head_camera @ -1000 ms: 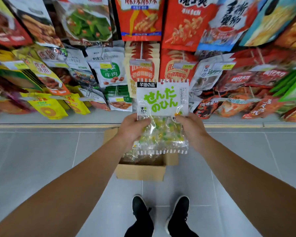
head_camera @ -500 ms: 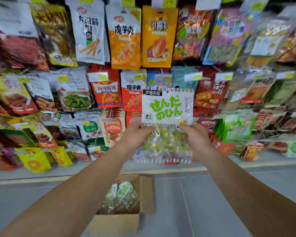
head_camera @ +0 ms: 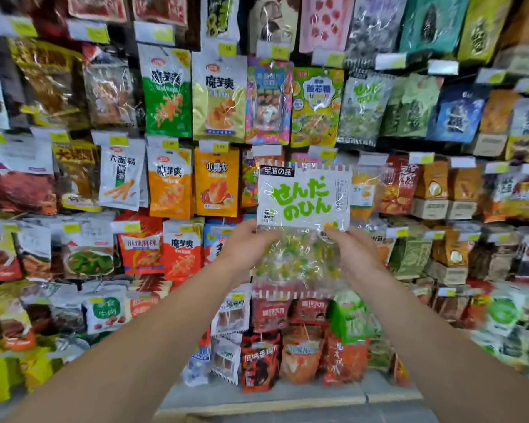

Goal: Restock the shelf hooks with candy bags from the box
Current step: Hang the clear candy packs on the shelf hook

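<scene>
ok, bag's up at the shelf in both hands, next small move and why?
Probably raise it up and to the right, toward the matching bags. Both hands, left and right, grip the candy bag by its sides, upright and facing the shelf. It is on no hook yet, and I can't make out a free hook.

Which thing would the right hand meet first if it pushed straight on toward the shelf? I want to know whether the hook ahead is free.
Likely the hanging snack bags right behind the candy bag that the right hand and left hand hold. No bare hook shows there, and depth is unclear.
</scene>
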### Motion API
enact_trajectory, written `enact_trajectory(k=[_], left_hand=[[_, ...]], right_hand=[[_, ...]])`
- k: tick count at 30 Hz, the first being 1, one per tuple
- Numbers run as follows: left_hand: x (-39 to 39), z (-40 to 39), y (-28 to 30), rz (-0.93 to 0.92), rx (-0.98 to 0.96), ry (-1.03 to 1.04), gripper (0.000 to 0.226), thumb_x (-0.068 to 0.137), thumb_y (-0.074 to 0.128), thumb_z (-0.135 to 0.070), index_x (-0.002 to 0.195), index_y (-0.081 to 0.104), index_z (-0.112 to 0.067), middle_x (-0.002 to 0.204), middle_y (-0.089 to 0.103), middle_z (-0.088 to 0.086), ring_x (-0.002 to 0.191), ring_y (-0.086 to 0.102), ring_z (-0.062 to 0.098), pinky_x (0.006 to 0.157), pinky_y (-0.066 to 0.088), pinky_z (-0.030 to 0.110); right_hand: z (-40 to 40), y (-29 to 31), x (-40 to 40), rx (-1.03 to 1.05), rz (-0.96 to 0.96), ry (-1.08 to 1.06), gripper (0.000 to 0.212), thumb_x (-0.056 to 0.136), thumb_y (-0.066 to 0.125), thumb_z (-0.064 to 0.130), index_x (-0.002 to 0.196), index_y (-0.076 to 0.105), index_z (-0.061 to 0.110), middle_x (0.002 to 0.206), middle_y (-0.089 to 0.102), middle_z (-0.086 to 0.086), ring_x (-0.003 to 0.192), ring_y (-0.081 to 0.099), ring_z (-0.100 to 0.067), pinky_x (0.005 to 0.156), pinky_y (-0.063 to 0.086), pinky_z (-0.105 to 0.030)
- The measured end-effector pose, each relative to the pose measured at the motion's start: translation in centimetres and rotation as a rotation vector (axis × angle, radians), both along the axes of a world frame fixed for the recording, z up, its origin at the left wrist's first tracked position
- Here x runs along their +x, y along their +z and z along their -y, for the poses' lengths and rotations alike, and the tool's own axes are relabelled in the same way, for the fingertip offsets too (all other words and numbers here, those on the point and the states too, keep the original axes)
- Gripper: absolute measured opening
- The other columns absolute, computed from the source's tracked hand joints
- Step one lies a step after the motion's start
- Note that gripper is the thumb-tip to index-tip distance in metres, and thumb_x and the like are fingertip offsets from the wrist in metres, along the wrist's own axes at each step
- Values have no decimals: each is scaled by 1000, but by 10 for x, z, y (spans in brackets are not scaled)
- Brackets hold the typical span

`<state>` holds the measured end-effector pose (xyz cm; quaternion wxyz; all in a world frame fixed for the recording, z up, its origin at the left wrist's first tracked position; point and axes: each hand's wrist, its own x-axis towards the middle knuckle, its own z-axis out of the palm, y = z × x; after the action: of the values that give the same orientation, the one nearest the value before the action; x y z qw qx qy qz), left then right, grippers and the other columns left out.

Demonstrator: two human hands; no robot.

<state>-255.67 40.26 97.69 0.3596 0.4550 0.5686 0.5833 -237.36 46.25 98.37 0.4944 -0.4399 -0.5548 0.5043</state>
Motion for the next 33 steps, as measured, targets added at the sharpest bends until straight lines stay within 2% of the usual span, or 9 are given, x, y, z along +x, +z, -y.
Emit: enact_trajectory(k=[2, 9, 13, 16, 18, 23, 25, 30, 33], left_hand=[[14, -13, 21, -26, 43, 6, 27, 89, 67, -22, 68, 51, -27, 42, 43, -17, 53, 31, 16, 54, 27, 29], [32, -71, 62, -75, 153, -27, 20, 90, 66, -27, 74, 55, -25, 52, 47, -14, 50, 41, 7, 45, 39, 20], [31, -123, 85, -62, 208, -37, 29, 81, 71, -42, 103, 70, -23, 95, 72, -5, 86, 67, 20, 82, 58, 39], [28, -168, 106, -23, 284, -61, 16, 88, 70, -28, 102, 71, -21, 99, 76, -3, 83, 72, 13, 75, 59, 33], [24, -194, 117, -28, 306, -45, 21, 86, 72, -30, 104, 70, -21, 103, 75, -3, 91, 72, 14, 87, 57, 38], [15, -260, 141, -64, 304, -47, 19, 87, 72, -29, 102, 72, -20, 98, 76, -2, 97, 70, 22, 94, 53, 45], [13, -289, 149, -99, 311, 7, 16, 85, 73, -30, 95, 72, -17, 92, 75, 3, 90, 68, 25, 86, 53, 40], [6, -363, 156, -142, 273, 46, 100, 47, 79, -77, 122, 61, -13, 121, 67, 11, 110, 65, 33, 92, 53, 52], [19, -377, 171, -161, 290, 21, 44, 78, 76, -47, 108, 67, -17, 108, 72, 4, 96, 67, 22, 91, 52, 40]], right_hand=[[-11, 19, 16, 29, -20, -9, 49, 97, 62, 32, 140, 46, 14, 131, 46, 2, 122, 46, -22, 101, 39, -38], [-62, 58, 35, 73, -110, 27, 63, 96, 64, 30, 150, 34, 14, 153, 37, -1, 134, 41, -23, 103, 36, -38], [-111, 72, 35, 113, -101, 23, 60, 90, 69, 36, 143, 47, 21, 147, 47, 3, 131, 48, -24, 100, 44, -40], [-150, 88, 31, 104, -110, 17, 69, 91, 69, 37, 149, 38, 17, 148, 43, 1, 133, 45, -25, 103, 42, -41], [-174, 101, 28, 123, -98, -2, 71, 89, 70, 38, 148, 37, 16, 148, 44, -1, 131, 47, -25, 108, 42, -46], [-237, 129, 21, 175, 27, -64, 48, 89, 69, 27, 126, 51, 1, 113, 58, -19, 110, 58, -38, 106, 43, -54], [-261, 141, 23, 207, 56, -101, 39, 82, 72, 29, 115, 60, 12, 107, 63, -19, 103, 64, -36, 98, 51, -55], [-324, 166, 37, 240, 32, -117, 22, 88, 66, 15, 108, 59, 15, 100, 66, -8, 86, 66, -22, 89, 58, -45], [-357, 183, 46, 285, 64, -152, 27, 81, 67, 22, 107, 59, 20, 95, 68, -8, 86, 66, -22, 93, 56, -49]])
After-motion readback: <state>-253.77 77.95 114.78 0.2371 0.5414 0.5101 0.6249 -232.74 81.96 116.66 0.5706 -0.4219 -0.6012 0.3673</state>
